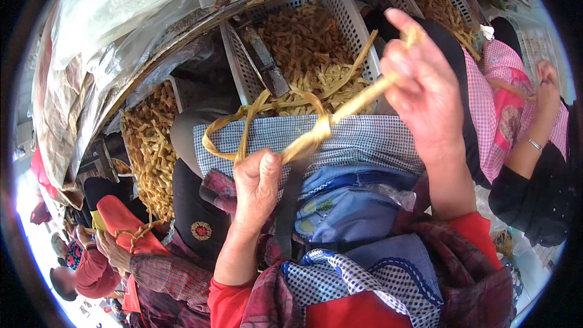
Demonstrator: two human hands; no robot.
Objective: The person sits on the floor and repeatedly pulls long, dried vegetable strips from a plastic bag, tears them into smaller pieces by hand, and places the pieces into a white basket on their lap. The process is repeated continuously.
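Note:
A long, yellowish, pliable strip (365,96) of a material I cannot name is stretched between my hands over my lap, with a knot (322,126) in its middle. My left hand (258,185) is closed in a fist round the lower end, thumb on top. Higher up at the right, my right hand (425,85) pinches the other end, slightly blurred. Loose loops of strip (209,140) hang left of the knot over my blue checked apron (376,136). Just beyond the apron stands a white perforated basket (343,15) holding many short knotted pieces (310,36), brown and yellow.
A dark metal bar (264,61) lies across the basket's left side. Plastic sheeting (133,18) covers a ledge at the far left. Another heap of knotted pieces (152,152) is at the left. Co-workers' hands show at the left (112,249) and right (546,82).

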